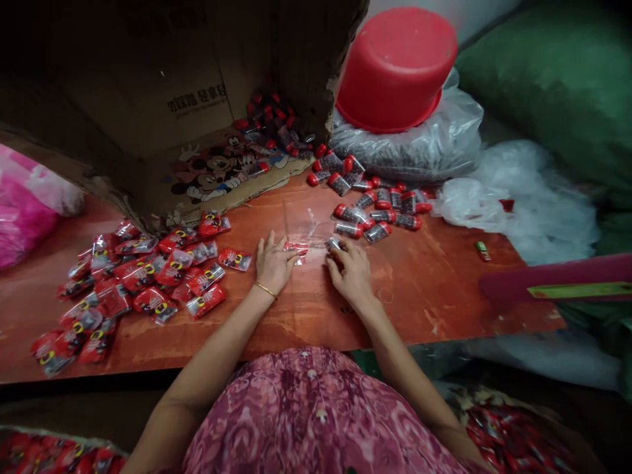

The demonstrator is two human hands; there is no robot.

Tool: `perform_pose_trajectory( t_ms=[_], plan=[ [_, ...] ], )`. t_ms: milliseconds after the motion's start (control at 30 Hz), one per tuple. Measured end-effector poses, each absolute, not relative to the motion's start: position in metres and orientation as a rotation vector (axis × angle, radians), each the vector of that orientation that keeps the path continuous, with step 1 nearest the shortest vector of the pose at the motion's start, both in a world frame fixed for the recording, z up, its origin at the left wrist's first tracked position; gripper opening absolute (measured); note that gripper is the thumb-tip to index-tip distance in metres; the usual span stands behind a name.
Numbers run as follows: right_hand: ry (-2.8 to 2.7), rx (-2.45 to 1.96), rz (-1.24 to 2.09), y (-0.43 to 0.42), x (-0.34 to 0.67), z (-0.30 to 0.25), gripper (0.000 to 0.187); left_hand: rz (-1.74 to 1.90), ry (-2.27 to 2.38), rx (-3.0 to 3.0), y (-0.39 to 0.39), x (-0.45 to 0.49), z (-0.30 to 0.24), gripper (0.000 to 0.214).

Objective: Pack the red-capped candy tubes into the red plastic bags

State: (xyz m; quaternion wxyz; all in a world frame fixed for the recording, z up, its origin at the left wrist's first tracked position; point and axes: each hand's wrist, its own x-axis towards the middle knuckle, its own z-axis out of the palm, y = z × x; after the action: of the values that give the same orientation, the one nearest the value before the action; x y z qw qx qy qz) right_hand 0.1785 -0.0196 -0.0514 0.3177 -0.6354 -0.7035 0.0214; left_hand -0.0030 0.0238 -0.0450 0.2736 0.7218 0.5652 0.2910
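Observation:
My left hand (274, 266), with a thin bangle at its wrist, lies low over the table, fingers stretched out. Its thumb and fingertips touch a small red printed clear packet (301, 250) lying flat. My right hand (351, 270) has its fingers curled round a small clear container (334, 243), mostly hidden by the fingers. Beyond it lies a loose group of small red-capped containers (378, 232) with dark contents. To the left of my left hand is a heap of filled red packets (141, 271); one packet (234, 259) lies nearest to it.
An open cardboard box (192, 145) on its side holds more red-capped containers (271, 118). An upturned red tub (395, 66) sits on a full clear plastic bag (409, 155). Crumpled plastic (533, 197) lies at the right, near a purple bar (582, 283). The table's front edge is close.

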Motion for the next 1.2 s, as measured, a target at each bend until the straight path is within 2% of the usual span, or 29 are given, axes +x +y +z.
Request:
perform_pose_trajectory(
  t_ms=[167, 333, 433, 600, 767, 1033, 1100, 1200],
  plan=[
    [-1.668, -1.514, 0.288, -0.027, 0.156, -0.041, 0.022, 0.977, 1.573, 1.750, 0.018, -0.006, -0.038, 0.017],
    [-1.313, -1.351, 0.881, -0.012, 0.126, -0.033, 0.028, 1.117, 1.493, 1.638, 0.008, -0.001, -0.023, 0.020],
    [-1.147, -1.233, 1.038, -0.006, 0.120, -0.032, 0.024, 1.138, 1.427, 1.485, 0.004, 0.000, -0.017, 0.029],
    [-1.214, -1.228, 0.982, -0.013, 0.126, -0.028, 0.025, 0.849, 1.262, 0.930, -0.004, 0.000, -0.003, 0.048],
    [-1.307, -1.275, 0.885, -0.024, 0.127, -0.032, 0.031, 0.857, 1.128, 0.620, -0.009, 0.005, 0.005, 0.045],
    [-1.553, -1.320, 0.743, -0.027, 0.132, -0.038, 0.029, 0.889, 1.182, 0.587, -0.012, 0.004, -0.001, 0.043],
    [-1.756, -1.332, 0.617, -0.017, 0.150, -0.033, 0.029, 0.943, 1.208, 0.591, -0.010, 0.002, 0.000, 0.042],
    [-2.135, -1.441, 0.256, 0.007, 0.188, -0.024, 0.029, 0.942, 1.198, 0.570, -0.006, 0.000, 0.001, 0.042]
  ],
)
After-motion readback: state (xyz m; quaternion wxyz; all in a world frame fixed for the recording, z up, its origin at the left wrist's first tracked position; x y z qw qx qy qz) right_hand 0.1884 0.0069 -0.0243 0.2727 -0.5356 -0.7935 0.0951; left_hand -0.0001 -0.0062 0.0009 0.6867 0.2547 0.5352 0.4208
